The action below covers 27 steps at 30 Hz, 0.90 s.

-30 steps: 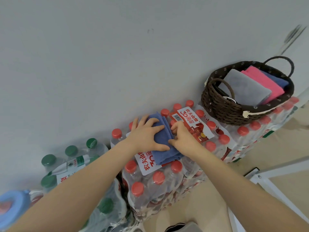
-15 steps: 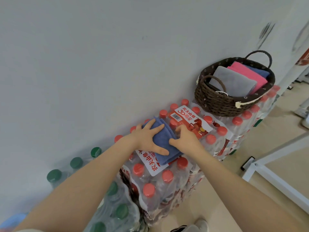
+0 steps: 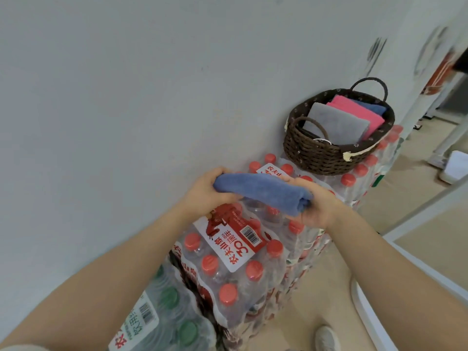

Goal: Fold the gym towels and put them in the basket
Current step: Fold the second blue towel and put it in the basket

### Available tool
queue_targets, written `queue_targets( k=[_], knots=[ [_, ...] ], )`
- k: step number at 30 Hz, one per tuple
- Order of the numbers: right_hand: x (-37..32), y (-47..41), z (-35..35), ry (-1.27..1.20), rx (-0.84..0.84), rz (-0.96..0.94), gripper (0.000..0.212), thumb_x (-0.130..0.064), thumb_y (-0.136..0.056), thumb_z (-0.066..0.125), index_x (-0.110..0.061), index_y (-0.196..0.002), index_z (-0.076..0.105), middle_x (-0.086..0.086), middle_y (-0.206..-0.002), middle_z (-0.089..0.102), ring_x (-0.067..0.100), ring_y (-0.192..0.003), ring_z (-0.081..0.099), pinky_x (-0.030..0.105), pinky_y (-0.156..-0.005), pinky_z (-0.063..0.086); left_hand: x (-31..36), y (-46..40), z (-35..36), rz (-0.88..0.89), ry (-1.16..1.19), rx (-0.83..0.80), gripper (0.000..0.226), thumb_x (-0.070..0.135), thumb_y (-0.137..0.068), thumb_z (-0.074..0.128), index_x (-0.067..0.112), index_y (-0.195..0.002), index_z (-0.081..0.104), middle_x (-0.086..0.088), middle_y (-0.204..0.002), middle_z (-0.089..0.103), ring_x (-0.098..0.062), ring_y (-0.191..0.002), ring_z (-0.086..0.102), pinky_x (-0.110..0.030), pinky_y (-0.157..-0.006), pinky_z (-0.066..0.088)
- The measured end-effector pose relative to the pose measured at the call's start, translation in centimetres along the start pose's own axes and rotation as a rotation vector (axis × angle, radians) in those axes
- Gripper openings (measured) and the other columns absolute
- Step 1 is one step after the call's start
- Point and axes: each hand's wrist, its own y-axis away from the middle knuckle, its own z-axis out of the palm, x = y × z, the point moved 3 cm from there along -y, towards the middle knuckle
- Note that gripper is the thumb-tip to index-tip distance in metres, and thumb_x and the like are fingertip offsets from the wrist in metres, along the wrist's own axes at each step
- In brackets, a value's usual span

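A single head-worn wide-angle camera looks forward and down along both forearms. The hands (image 3: 210,191) and towel (image 3: 263,192) sit close, near frame centre. Shrink-wrapped bottle packs (image 3: 228,252) fill the lower middle. The basket (image 3: 329,153) lies farther off, upper right. A wall (image 3: 126,84) covers the upper left; floor (image 3: 410,201) shows at right. Straight edges bend near the borders.

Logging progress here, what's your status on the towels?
Left hand and right hand gripping folded blue towel, lifted off bottle packs. Basket ahead, three towels inside. Path clear.
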Motion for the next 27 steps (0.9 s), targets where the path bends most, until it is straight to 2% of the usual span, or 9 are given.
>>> queue_targets(
  k=[3, 7, 9, 12, 14, 16, 18, 22, 27],
  knots=[
    [-0.7, 0.0, -0.6, -0.244, -0.165, 0.117, 0.023, -0.017, -0.084, 0.062, 0.005, -0.091, 0.065, 0.018, -0.082, 0.061, 0.023, -0.063, 0.061, 0.024, -0.052, 0.054, 2.1, -0.9, 0.8, 0.039, 0.39, 0.016, 0.04, 0.019, -0.063, 0.076, 0.025, -0.098, 0.058, 0.004, -0.096, 0.067, -0.008, -0.086, 0.067, -0.019, -0.069, 0.054],
    [-3.5, 0.6, -1.3, -0.227, -0.43, 0.004, 0.036, -0.013, -0.097, 0.037, 0.015, -0.111, 0.055, 0.032, -0.097, 0.058, 0.034, -0.075, 0.064, 0.031, -0.065, 0.052, 5.9, -3.5, 3.2, 0.14, 0.432, -0.03, 0.05, 0.029, -0.061, 0.074, 0.025, -0.106, 0.055, 0.008, -0.1, 0.066, -0.002, -0.091, 0.067, -0.017, -0.072, 0.053],
    [-4.9, 0.0, -2.3, -0.145, -0.343, 0.046, 0.036, -0.016, -0.096, 0.042, 0.01, -0.093, 0.067, 0.029, -0.079, 0.064, 0.03, -0.057, 0.064, 0.03, -0.051, 0.056, 7.5, -5.6, 3.7, 0.168, 0.421, 0.03, 0.038, 0.024, -0.067, 0.071, 0.029, -0.101, 0.054, 0.011, -0.095, 0.065, 0.003, -0.084, 0.066, -0.014, -0.068, 0.052],
    [-9.3, 0.5, -3.6, -0.029, -0.376, -0.098, 0.048, -0.008, -0.098, 0.031, -0.003, -0.082, 0.076, 0.019, -0.082, 0.072, 0.025, -0.074, 0.071, 0.028, -0.069, 0.058, 9.6, -9.3, 3.9, 0.176, 0.405, 0.043, 0.034, 0.016, -0.075, 0.068, 0.032, -0.101, 0.052, 0.011, -0.097, 0.064, 0.005, -0.083, 0.065, -0.015, -0.069, 0.052],
    [-13.8, 0.5, -5.2, 0.093, -0.207, -0.219, 0.049, -0.009, -0.095, 0.034, -0.018, -0.073, 0.077, 0.004, -0.076, 0.074, 0.013, -0.069, 0.071, 0.023, -0.062, 0.057, 11.0, -11.6, 4.0, 0.169, 0.364, -0.002, 0.034, 0.021, -0.075, 0.068, 0.033, -0.104, 0.053, 0.011, -0.102, 0.064, 0.001, -0.089, 0.065, -0.018, -0.074, 0.054],
    [-18.7, 0.7, -7.1, 0.142, -0.162, -0.344, 0.035, -0.036, -0.083, 0.047, -0.018, -0.085, 0.076, 0.001, -0.086, 0.073, 0.014, -0.075, 0.07, 0.024, -0.062, 0.055, 12.5, -14.0, 4.3, 0.166, 0.295, -0.06, 0.035, 0.021, -0.077, 0.068, 0.03, -0.107, 0.053, 0.009, -0.105, 0.064, -0.001, -0.093, 0.064, -0.019, -0.078, 0.055],
    [-22.3, 0.2, -8.7, 0.224, -0.21, -0.36, 0.051, -0.054, -0.071, 0.06, -0.013, -0.099, 0.073, 0.004, -0.093, 0.066, 0.018, -0.082, 0.064, 0.027, -0.07, 0.051, 13.9, -16.8, 4.7, 0.147, 0.217, -0.074, 0.04, 0.024, -0.077, 0.07, 0.021, -0.114, 0.054, 0.003, -0.11, 0.064, -0.006, -0.098, 0.063, -0.022, -0.082, 0.055],
    [-25.4, -2.1, -9.5, 0.667, -0.22, -0.343, 0.026, -0.031, -0.084, 0.059, -0.018, -0.107, 0.062, -0.007, -0.084, 0.067, 0.006, -0.079, 0.063, 0.022, -0.072, 0.047, 15.2, -22.5, 6.3, 0.046, 0.087, -0.031, 0.043, 0.029, -0.078, 0.072, 0.009, -0.113, 0.057, -0.002, -0.106, 0.065, -0.013, -0.094, 0.063, -0.023, -0.079, 0.054],
    [-25.4, -6.1, -12.0, 1.254, -0.013, -0.331, 0.062, -0.031, -0.071, 0.079, -0.016, -0.122, 0.047, 0.003, -0.12, 0.057, 0.019, -0.111, 0.057, 0.038, -0.094, 0.048, 13.7, -27.5, 9.8, -0.023, -0.163, -0.069, 0.032, 0.028, -0.081, 0.069, 0.008, -0.105, 0.059, -0.003, -0.098, 0.061, -0.016, -0.085, 0.056, -0.018, -0.068, 0.046]
  ],
)
